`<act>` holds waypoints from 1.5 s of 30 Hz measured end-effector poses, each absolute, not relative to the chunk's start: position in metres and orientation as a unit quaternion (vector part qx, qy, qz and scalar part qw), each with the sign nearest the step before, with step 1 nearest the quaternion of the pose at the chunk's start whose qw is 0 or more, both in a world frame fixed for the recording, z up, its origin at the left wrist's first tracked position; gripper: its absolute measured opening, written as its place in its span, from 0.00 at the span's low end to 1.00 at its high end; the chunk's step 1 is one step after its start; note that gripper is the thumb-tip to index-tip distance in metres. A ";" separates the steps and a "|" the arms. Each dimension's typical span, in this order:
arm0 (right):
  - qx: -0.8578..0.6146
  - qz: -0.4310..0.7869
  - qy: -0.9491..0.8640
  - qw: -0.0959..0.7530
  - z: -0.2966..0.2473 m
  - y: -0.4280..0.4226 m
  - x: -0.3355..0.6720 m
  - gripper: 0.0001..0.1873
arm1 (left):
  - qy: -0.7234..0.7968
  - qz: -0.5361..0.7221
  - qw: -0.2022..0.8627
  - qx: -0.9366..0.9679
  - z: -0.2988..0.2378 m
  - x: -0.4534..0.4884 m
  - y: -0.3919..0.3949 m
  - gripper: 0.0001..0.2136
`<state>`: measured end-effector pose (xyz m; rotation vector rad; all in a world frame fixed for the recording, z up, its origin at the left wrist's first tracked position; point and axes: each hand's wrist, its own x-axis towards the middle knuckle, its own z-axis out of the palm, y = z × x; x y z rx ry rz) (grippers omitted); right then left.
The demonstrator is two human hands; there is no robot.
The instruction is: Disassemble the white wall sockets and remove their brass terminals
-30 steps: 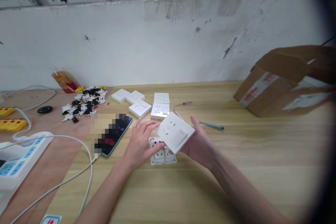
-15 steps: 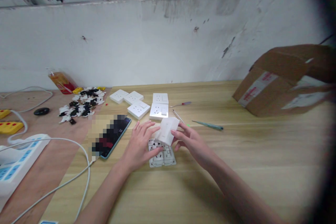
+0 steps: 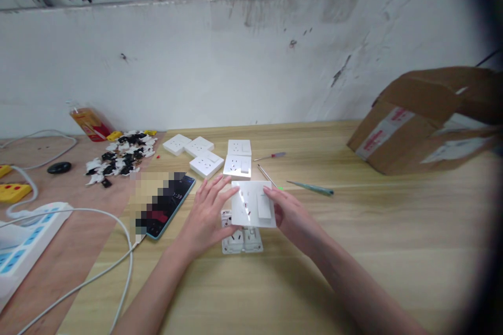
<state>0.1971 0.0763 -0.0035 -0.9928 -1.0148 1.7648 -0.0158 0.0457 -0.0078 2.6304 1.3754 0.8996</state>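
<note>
Faceplate (image 3: 253, 204) now lies nearly flat between my hands, face up, where the earlier view had it standing on edge. It overlaps the upper part of the socket base (image 3: 241, 243) on the table. I read the left hand's (image 3: 206, 217) fingers as spread wide against its left edge, while the right hand's (image 3: 293, 217) fingers press the right edge. It's held by edge pressure alone, so any slackening could drop it. Pressed down skewed, its clips could miss the base. The thin screwdriver (image 3: 266, 175) lies near its top edge and could get knocked
</note>
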 end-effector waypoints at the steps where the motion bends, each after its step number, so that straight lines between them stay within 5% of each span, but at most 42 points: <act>1: -0.391 0.717 -0.398 0.418 -0.004 0.076 0.197 0.18 | 0.437 0.296 0.016 0.849 -0.007 -0.017 0.046 0.31; 13: -0.365 0.711 -0.483 0.358 -0.001 0.079 0.203 0.24 | 0.424 0.324 0.035 0.845 0.003 -0.023 0.044 0.34; 21: -0.363 0.255 -0.853 0.275 0.017 0.083 0.225 0.54 | 0.450 0.314 0.051 0.835 0.003 -0.036 0.038 0.34; 28: -0.287 0.193 -0.915 0.210 0.013 0.072 0.214 0.43 | 0.460 0.256 0.095 0.845 -0.003 -0.038 0.023 0.35; 45: -0.277 0.241 -0.909 0.196 -0.004 0.075 0.212 0.41 | 0.459 0.198 0.134 0.856 -0.004 -0.040 0.022 0.27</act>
